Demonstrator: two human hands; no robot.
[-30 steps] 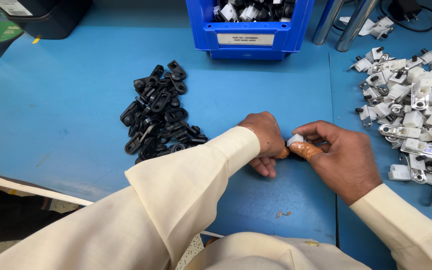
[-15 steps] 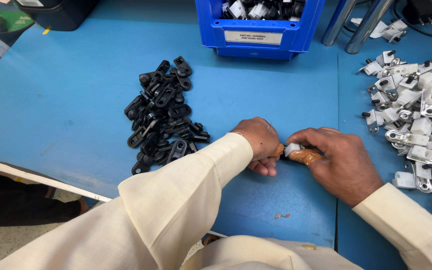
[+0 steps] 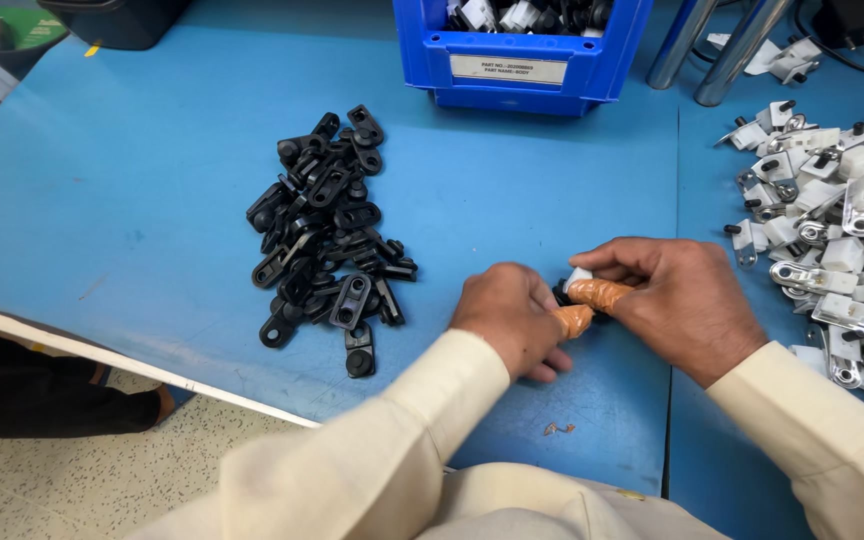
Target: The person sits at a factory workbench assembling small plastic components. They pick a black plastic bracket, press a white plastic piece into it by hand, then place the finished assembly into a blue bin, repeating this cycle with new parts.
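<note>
My left hand (image 3: pixel 512 318) and my right hand (image 3: pixel 687 300) meet over the blue table (image 3: pixel 132 220), both closed on one small black-and-white part (image 3: pixel 574 283) held between them. Orange finger cots cover a fingertip of each hand, and the fingers hide most of the part. A heap of black plastic pieces (image 3: pixel 327 235) lies to the left of my left hand. To the right of my right hand spreads a pile of white-and-metal parts (image 3: pixel 837 240).
A blue bin (image 3: pixel 522 60) with white and black parts stands at the back centre. Two metal tubes (image 3: pixel 722 45) rise at the back right. The table's front edge (image 3: pixel 102 350) runs diagonally at the lower left, with floor below.
The view has shifted slightly. My hands stay together on the small part, with only a small turn of the fingers.
</note>
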